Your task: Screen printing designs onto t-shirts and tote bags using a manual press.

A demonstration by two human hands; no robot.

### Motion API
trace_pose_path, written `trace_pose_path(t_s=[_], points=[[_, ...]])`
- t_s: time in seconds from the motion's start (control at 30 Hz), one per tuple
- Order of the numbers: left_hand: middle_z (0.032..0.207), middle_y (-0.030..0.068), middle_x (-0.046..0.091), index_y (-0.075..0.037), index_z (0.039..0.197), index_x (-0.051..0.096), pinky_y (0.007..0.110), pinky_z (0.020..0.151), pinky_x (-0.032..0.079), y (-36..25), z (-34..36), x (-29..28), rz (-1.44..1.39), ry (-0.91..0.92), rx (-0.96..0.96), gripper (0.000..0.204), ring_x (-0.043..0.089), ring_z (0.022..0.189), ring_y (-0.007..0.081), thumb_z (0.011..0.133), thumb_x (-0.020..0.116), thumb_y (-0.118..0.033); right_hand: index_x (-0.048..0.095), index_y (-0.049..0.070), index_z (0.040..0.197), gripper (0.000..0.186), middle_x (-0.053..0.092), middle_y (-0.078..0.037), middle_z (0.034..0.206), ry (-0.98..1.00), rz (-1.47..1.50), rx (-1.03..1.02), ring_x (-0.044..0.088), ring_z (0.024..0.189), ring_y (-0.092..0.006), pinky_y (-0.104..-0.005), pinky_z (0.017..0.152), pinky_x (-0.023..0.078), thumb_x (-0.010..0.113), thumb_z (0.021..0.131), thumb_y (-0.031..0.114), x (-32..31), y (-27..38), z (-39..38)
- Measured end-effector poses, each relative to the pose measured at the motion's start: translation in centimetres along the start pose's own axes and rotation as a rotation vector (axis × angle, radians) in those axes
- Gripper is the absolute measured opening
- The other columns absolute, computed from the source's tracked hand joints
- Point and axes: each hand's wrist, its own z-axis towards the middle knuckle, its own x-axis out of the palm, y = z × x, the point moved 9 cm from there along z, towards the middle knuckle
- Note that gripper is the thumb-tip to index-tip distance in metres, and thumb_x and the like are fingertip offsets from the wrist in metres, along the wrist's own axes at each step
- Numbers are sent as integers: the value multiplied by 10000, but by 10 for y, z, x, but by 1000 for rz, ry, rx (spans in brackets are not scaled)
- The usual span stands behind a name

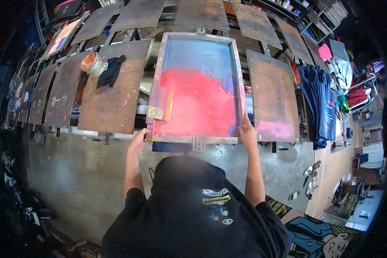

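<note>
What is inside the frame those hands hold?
Inside the frame sits a blue screen, largely covered by a red patch. Whatever lies beneath the patch cannot be seen.

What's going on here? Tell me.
A person holds a screen-printing frame, the left hand at its near left corner, the right hand by its near right corner. Red ink covers much of the blue mesh. On the wooden platen to the left, a smeared tub sits beside a black cloth.

Fairly even light falls on the frame (239,77); pale glare spots the floor (62,174). Boards (64,101) bow toward the dark rim, where the lower-left clutter (35,216) seems blurred.
</note>
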Motion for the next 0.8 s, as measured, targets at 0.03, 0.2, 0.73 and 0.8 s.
trace_pose_path(t_s=[0.03,0.2,0.73,0.8], points=[[1037,58,667,-80,1090,624,381,848,460,0,1,0,-22,-24,-10,353,604,964,186,874,525,-341,347,187,1483,741,565,-259,1262,-39,27,-49,582,1158,-367,-379,904,478,645,819,45,-1,1,0],[1008,68,662,-35,1060,629,318,835,457,-4,25,4,-236,-139,146,379,600,948,180,901,454,-331,212,120,1518,789,559,-255,1279,15,9,-59,564,1160,-414,-406,938,464,623,845,74,12,-11,5],[1163,179,633,58,1274,540,373,885,439,-11,30,-36,220,-595,352,683,581,1047,221,1007,322,-531,660,-6,910,246,592,-16,630,275,699,288,523,521,-112,-291,486,398,708,743,167,20,-29,13],[1036,204,664,107,1089,621,394,835,455,-17,29,-32,394,-661,169,725,607,967,241,991,342,-555,662,-12,902,236,612,-34,659,279,627,233,542,544,-120,-294,506,416,697,739,155,20,-42,21]])
